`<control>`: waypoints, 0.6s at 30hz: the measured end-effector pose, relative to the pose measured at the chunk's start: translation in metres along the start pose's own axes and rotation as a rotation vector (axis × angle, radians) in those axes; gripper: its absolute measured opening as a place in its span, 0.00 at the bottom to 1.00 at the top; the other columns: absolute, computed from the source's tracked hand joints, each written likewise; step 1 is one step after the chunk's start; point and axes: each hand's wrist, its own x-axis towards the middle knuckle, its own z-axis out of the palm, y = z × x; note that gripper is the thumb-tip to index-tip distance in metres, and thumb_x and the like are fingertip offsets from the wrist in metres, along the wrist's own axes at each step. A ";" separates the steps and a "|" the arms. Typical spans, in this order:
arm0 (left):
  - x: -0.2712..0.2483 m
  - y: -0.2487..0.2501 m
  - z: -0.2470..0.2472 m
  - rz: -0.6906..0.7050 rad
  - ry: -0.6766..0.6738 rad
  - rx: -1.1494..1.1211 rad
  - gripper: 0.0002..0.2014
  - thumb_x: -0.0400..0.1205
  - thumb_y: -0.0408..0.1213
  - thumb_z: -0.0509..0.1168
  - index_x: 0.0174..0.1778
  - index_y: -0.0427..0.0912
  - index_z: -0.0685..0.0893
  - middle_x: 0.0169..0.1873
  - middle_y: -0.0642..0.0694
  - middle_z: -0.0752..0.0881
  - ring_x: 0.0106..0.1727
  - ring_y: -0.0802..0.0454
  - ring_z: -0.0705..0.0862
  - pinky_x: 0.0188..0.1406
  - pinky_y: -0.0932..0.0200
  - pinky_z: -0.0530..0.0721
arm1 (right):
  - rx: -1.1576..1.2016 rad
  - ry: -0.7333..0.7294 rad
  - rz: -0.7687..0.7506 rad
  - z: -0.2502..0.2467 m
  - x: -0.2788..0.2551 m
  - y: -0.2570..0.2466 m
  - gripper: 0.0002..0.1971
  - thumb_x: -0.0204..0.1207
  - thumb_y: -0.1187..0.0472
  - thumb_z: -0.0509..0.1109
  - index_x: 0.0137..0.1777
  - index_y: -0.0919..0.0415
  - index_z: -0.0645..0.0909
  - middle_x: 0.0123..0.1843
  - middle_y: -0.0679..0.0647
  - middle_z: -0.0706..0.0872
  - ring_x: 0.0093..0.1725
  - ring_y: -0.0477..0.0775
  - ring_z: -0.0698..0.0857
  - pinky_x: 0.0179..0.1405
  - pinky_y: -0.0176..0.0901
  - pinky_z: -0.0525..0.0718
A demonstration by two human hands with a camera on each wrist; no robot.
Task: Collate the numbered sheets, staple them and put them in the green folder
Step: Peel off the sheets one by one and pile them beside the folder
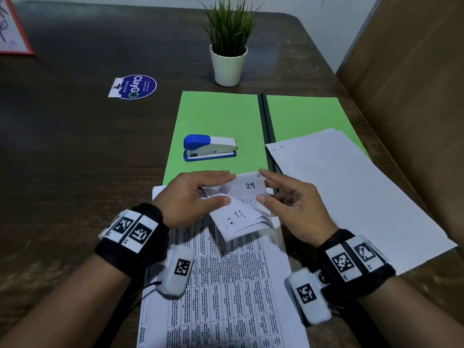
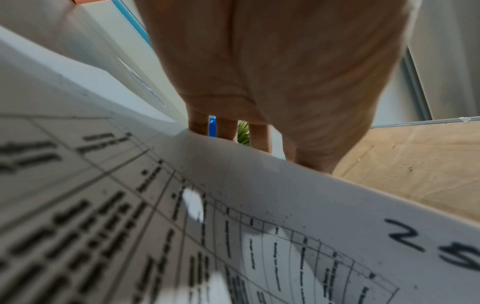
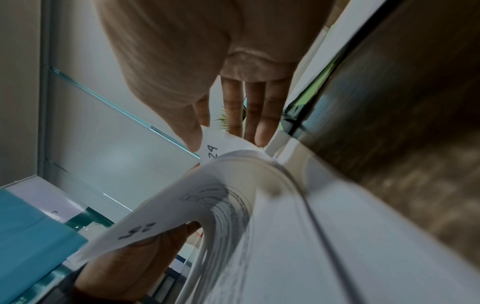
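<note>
A stack of printed numbered sheets [image 1: 221,285] lies in front of me. My left hand [image 1: 228,189] holds several top-right corners bent back, thumb on the one marked 25 [image 1: 238,217] [image 3: 137,230]. My right hand [image 1: 261,185] [image 3: 223,139] pinches the corner of the sheet marked 24 [image 1: 249,187] [image 3: 211,151] between thumb and forefinger. Beyond the hands the green folder [image 1: 218,116] lies open and flat. A blue and white stapler [image 1: 209,148] sits on its left half. In the left wrist view the curved sheet [image 2: 233,226] hides my fingertips.
A loose pile of white sheets [image 1: 351,192] covers the folder's right half and reaches the table's right edge. A potted plant [image 1: 228,64] stands behind the folder, a round sticker [image 1: 134,87] to the left. A brown partition [image 1: 414,84] runs along the right.
</note>
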 end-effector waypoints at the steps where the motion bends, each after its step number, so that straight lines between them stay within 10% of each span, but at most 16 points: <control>1: 0.000 0.000 0.000 0.001 0.001 -0.001 0.24 0.77 0.42 0.78 0.69 0.63 0.84 0.72 0.61 0.81 0.72 0.75 0.75 0.78 0.58 0.75 | -0.001 0.000 0.004 0.000 0.000 0.000 0.26 0.72 0.68 0.79 0.66 0.44 0.84 0.61 0.46 0.89 0.49 0.59 0.92 0.49 0.49 0.91; 8: 0.000 0.004 0.001 -0.064 0.028 -0.104 0.08 0.72 0.51 0.77 0.44 0.57 0.95 0.67 0.59 0.85 0.66 0.71 0.82 0.69 0.49 0.83 | 0.002 0.006 0.029 0.000 0.000 -0.001 0.24 0.71 0.58 0.80 0.67 0.42 0.84 0.60 0.51 0.90 0.47 0.57 0.92 0.50 0.54 0.91; 12: 0.000 0.003 0.003 -0.073 0.061 -0.181 0.18 0.75 0.61 0.73 0.36 0.48 0.95 0.62 0.56 0.87 0.66 0.65 0.83 0.66 0.45 0.85 | -0.008 0.019 0.029 0.001 -0.001 -0.005 0.21 0.70 0.48 0.75 0.64 0.41 0.85 0.49 0.44 0.90 0.36 0.54 0.83 0.44 0.61 0.90; 15: 0.000 0.002 0.003 -0.073 0.085 -0.164 0.08 0.73 0.46 0.79 0.44 0.48 0.93 0.55 0.56 0.91 0.59 0.62 0.88 0.65 0.49 0.86 | -0.011 0.016 0.027 0.001 -0.001 -0.004 0.19 0.72 0.50 0.75 0.64 0.40 0.85 0.48 0.44 0.90 0.35 0.54 0.81 0.43 0.62 0.89; 18: -0.001 0.001 0.002 -0.062 0.051 -0.072 0.20 0.75 0.44 0.80 0.63 0.56 0.88 0.58 0.59 0.90 0.60 0.65 0.86 0.67 0.54 0.84 | -0.008 0.015 0.036 0.001 0.000 -0.002 0.19 0.75 0.59 0.76 0.64 0.39 0.84 0.53 0.49 0.90 0.38 0.49 0.85 0.45 0.55 0.90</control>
